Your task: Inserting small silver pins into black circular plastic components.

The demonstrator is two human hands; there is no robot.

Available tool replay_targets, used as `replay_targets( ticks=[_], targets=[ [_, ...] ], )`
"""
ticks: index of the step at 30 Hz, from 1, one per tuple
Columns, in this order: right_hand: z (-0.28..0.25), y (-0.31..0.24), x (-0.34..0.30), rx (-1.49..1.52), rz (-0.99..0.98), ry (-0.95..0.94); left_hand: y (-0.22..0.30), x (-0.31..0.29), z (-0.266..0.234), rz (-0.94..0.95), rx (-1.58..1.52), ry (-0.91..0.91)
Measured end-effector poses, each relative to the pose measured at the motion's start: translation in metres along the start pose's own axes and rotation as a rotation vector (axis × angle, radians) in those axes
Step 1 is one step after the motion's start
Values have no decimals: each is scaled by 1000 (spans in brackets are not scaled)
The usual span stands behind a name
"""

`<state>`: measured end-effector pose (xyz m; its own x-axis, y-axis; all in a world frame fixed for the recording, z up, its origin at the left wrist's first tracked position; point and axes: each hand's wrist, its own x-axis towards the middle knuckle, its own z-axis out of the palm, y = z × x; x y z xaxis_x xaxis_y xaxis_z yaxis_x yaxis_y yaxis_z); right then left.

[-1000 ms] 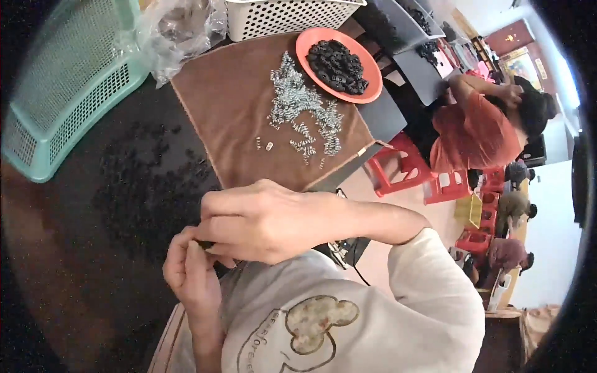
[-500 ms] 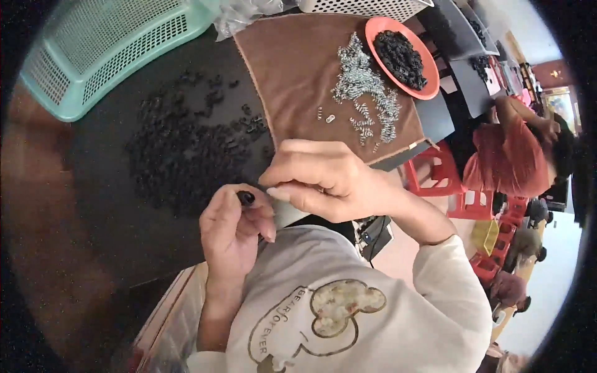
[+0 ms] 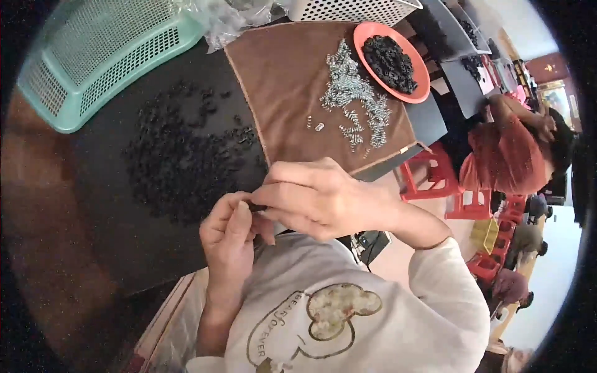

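Observation:
My left hand (image 3: 229,233) is closed, pinching a small black plastic part (image 3: 255,207) between thumb and fingers. Against that part press the fingertips of my right hand (image 3: 320,198), which is closed too; whatever lies between them is hidden. Left of my hands a wide heap of small black parts (image 3: 180,158) covers the dark table. Beyond my right hand a brown cloth (image 3: 280,74) is spread out, with a pile of small metal springs (image 3: 348,81) on it. A few springs lie apart from the pile, beside a small pale oval piece (image 3: 319,127).
An orange-red bowl (image 3: 424,87) of black pieces stands at the cloth's far right corner. A green perforated basket (image 3: 93,93), clear plastic bags (image 3: 227,25) and a white perforated basket (image 3: 354,9) line the far side. At right are red stools (image 3: 429,174) and a person in red (image 3: 507,152).
My right hand has come down and leftward, and its fingertips now meet the black part in my left hand, covering the part's open end. The whole view has shifted slightly.

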<state>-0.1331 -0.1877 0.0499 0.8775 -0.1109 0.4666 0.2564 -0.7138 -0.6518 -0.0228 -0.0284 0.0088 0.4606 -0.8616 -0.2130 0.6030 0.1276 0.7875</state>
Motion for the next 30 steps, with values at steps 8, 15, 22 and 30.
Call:
replay_targets(
  ticks=[8,15,22,30],
  targets=[
    [-9,-5,0,22,20,14,8,-3,5,-24,-13,-9],
    [-10,-1,1,224,111,24,11,-1,8,-48,-47,10],
    [-7,-3,4,251,160,-73,8,-1,6,-38,37,5],
    [-2,6,-4,222,112,-20,4,2,6,-35,8,-4]
  ],
)
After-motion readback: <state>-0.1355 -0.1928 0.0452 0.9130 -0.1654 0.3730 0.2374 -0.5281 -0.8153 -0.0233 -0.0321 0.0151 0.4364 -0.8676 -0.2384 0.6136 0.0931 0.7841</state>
